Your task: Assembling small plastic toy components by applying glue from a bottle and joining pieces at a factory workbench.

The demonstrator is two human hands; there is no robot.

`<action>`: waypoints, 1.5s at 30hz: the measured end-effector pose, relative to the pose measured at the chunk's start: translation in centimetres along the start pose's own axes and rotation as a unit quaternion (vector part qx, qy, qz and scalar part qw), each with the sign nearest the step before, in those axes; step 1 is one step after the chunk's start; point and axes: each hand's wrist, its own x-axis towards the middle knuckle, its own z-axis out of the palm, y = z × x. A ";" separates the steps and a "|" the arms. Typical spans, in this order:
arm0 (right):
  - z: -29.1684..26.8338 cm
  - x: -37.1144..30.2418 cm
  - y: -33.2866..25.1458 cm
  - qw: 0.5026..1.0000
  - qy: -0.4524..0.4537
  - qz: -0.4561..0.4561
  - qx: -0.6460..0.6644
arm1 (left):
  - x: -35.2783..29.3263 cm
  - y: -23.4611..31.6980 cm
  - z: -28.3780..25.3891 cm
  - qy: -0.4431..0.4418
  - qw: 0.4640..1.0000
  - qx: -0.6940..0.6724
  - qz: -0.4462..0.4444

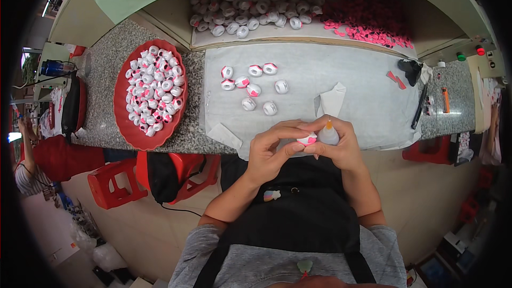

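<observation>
Close to the table's front edge, my left hand (272,146) is closed on a small white and pink round plastic piece (308,140). My right hand (344,146) grips a small translucent glue bottle (328,135) with an orange tip, pointing up and away from me. The fingers of both hands meet around the white piece. Several similar white and pink pieces (254,90) lie loose on the white sheet (341,69) beyond my left hand. A crumpled white tissue (333,99) rests just past the bottle.
At left stands a red scalloped tray (121,114) heaped with white and pink pieces. A shelf behind holds piles of white pieces (242,2) and pink parts (368,34). A black tool (420,105) and an orange-handled tool (446,100) lie at right. Red stools (117,184) stand below the table.
</observation>
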 end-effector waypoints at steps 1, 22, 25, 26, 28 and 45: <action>0.0 0.0 0.1 1.000 0.000 0.001 0.000 | 0.0 0.0 0.0 0.001 1.000 0.000 0.000; 0.1 0.1 1.1 0.998 0.004 0.025 0.049 | -0.5 0.1 0.9 0.073 0.997 -0.016 -0.029; 0.4 0.3 1.3 0.999 0.012 0.018 0.047 | -0.4 0.4 0.7 0.074 0.996 -0.020 -0.039; 0.5 0.5 1.3 0.999 0.004 0.028 0.044 | -0.3 0.8 0.6 0.076 0.992 -0.069 -0.066; 0.9 0.7 1.0 0.998 -0.002 0.038 0.042 | -0.3 1.0 -0.2 0.077 0.985 -0.118 -0.095; -1.2 -0.3 -0.1 0.993 0.112 0.005 -0.032 | 13.0 1.8 -3.2 0.107 0.785 0.600 0.107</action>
